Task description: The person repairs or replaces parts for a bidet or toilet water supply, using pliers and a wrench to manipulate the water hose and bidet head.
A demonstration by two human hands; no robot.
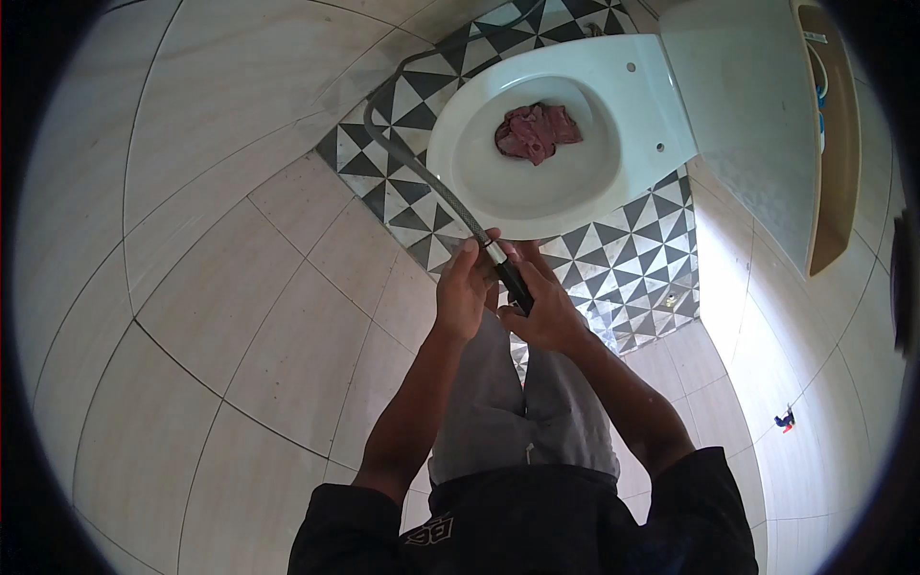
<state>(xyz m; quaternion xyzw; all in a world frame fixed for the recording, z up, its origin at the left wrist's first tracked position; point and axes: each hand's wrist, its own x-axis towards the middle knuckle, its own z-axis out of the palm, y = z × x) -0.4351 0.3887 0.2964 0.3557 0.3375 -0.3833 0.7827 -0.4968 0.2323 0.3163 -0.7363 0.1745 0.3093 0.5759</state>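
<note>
Running from the left over the patterned floor (652,259), a grey hose (402,158) reaches the near rim of the toilet (628,105). The left hand (464,287) and right hand (548,309) both squeeze tight around its black nozzle (515,285). A red cloth (537,132) lies in the bowl.

so both arms are stretched out front, angling inward, and the left hand (465,287) and right hand (548,311) meet in the middle, fingers curled closed, pretty much touching
</note>
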